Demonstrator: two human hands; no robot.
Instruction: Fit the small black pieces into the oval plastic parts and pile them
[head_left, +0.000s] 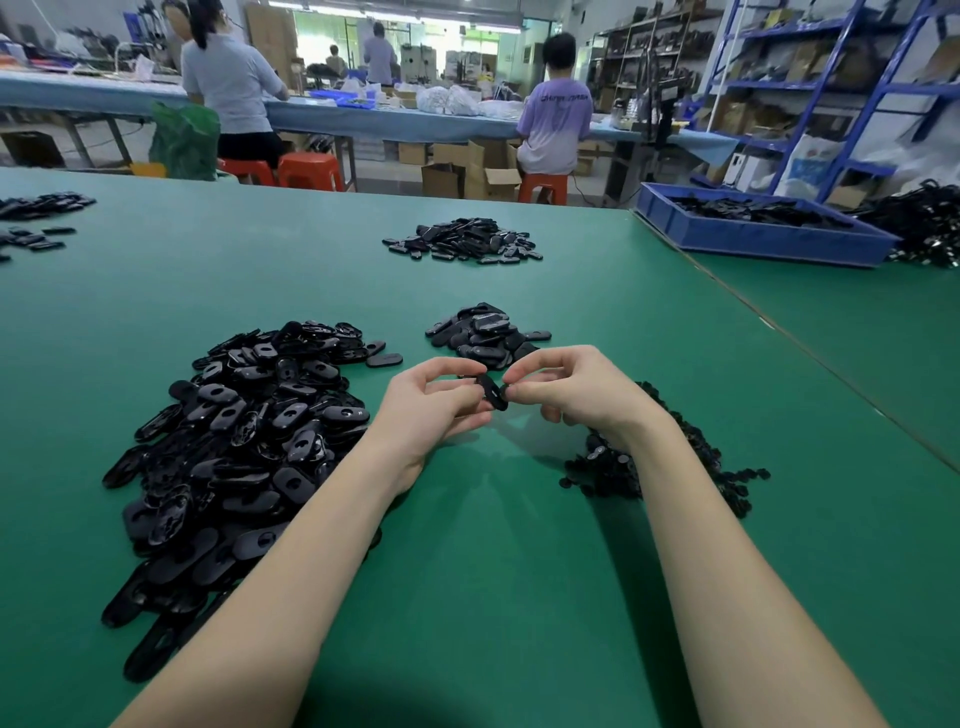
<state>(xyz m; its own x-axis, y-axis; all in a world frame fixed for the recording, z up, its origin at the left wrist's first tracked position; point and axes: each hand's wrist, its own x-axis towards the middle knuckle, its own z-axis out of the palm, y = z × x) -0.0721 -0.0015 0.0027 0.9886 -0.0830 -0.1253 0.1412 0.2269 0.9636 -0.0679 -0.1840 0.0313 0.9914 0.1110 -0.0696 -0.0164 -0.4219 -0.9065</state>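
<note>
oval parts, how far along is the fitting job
Done: a small pile ahead of the hands. In hand: left hand and right hand pinch one oval part. Left: the big heap of oval parts and the small pieces.

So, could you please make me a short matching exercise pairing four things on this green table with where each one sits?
Things:
1. big pile of oval parts
2. heap of small black pieces
3. blue tray
4. oval part

Places:
A. far right of the table
B. pinched between left hand and right hand
C. under the right wrist
D. beside the left forearm

Pairs: 1-D, 2-C, 3-A, 4-B
</note>
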